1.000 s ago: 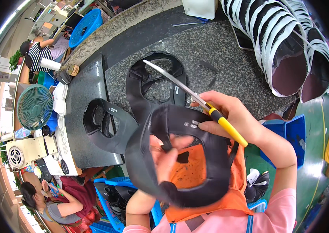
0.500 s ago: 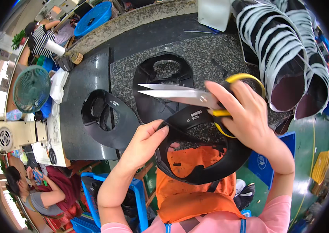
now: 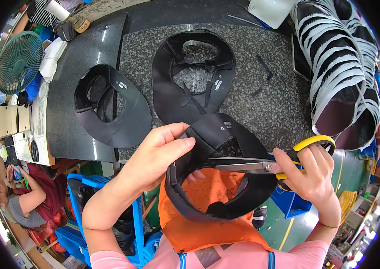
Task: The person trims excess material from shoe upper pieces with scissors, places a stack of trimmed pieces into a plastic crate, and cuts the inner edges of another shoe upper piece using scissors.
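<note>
My left hand pinches the edge of a black shoe upper between thumb and fingers, in front of my orange apron. My right hand is closed around the yellow-and-black handles of a pair of scissors. The scissor blades point left across the upper's opening, their tips beside a dark inner edge near my left fingers. Whether the blades touch the material, I cannot tell. Beyond lie two similar black uppers: one on the dark left part of the bench, another on the speckled part.
Small black scraps lie on the speckled bench top. Stacked black-and-white pieces stand at the right. A white container is at the back. To the left are a green fan, a blue crate and a seated person.
The scissors have come down and right, from above the upper to across its opening, their blades closer together. My view has shifted, so the bench uppers show higher in the picture.
</note>
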The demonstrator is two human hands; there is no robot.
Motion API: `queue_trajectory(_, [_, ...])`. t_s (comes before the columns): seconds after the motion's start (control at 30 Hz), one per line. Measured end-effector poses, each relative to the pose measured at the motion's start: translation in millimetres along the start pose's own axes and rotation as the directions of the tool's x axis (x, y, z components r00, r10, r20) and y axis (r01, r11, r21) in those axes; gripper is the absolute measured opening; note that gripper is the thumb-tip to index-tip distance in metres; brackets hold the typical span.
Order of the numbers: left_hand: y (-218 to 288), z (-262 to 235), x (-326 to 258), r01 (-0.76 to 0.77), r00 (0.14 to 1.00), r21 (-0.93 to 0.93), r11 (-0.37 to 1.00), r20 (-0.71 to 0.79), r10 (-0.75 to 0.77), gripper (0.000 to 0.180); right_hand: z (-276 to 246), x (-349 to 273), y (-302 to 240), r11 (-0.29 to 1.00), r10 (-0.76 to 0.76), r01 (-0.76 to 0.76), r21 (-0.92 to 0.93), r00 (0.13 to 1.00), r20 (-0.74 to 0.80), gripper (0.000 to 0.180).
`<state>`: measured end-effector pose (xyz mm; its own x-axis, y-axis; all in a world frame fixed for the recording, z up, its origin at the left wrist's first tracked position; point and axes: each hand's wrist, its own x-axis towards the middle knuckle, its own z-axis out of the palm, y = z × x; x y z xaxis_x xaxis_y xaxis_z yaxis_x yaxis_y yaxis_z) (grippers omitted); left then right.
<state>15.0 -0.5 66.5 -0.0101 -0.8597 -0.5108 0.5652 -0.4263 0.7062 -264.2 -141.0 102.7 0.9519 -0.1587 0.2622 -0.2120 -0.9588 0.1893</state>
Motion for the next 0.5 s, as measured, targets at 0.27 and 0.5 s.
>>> queue_trajectory(0.27, [3, 1, -2, 0.074, 0.996, 0.03, 0.997, 0.052, -0.075, 0.038, -6, -2, -3, 1.0, -0.027, 0.027, 0.001, 1.0, -0.016, 0.045])
queue_trajectory(0.5, [4, 7, -2, 0.064, 0.996, 0.012, 0.998, 0.063, -0.065, 0.039, -14, -3, -4, 0.999, -0.025, 0.025, -0.027, 1.0, 0.01, 0.045])
